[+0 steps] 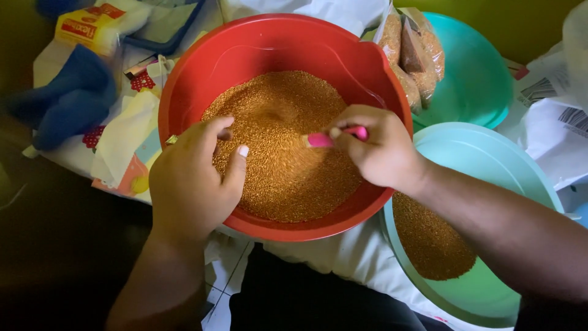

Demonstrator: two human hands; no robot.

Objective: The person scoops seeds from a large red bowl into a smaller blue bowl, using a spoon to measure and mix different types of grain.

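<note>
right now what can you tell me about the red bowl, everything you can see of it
The red bowl is round, glossy and looks like plastic, with a rolled rim and a small tab on its upper right edge. It sits upright on white cloth or paper and holds a wide mound of small orange-brown grains. The left hand rests over its near left rim, fingers in the grains. The right hand reaches in from the right, holding a pink tool. Its right side overlaps a pale green bowl.

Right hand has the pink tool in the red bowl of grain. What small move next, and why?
Probably draw the pink tool through the grain toward the left hand. Its tip already lies on the heap in the red bowl, held by the right hand, and the left fingers rest in the grain.
</note>
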